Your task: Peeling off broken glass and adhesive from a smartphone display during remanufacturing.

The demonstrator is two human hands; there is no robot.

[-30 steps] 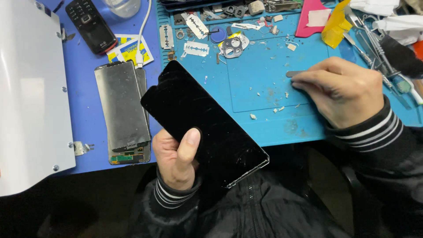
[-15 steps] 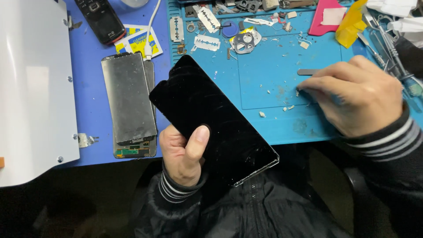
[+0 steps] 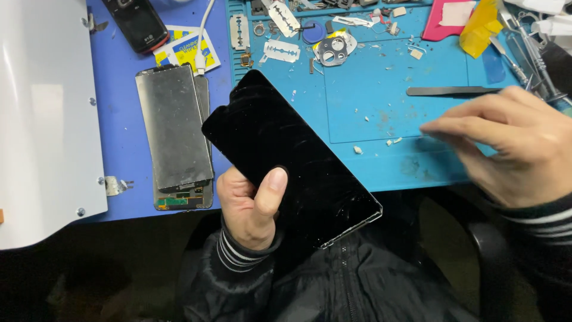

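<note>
My left hand (image 3: 250,206) grips a large black smartphone (image 3: 292,155) with its dark screen facing up, my thumb pressed on the glass. The phone tilts diagonally over the front edge of the blue work mat (image 3: 411,107). Cracks show at its lower right corner. My right hand (image 3: 506,146) hovers over the mat's right side, fingers pinched together and pointing left; whether anything small sits between them cannot be seen. Black tweezers (image 3: 453,91) lie on the mat just above that hand.
A bare grey phone panel (image 3: 174,128) lies on the blue table left of the phone. A white board (image 3: 44,113) fills the far left. Razor blades (image 3: 282,50), a camera bezel (image 3: 333,50), a small dark phone (image 3: 138,24), yellow tape (image 3: 479,27) and metal tools (image 3: 524,53) crowd the back.
My right hand has lifted off the black tweezers and drawn back to the right, leaving them on the mat. The left hand keeps holding the phone.
</note>
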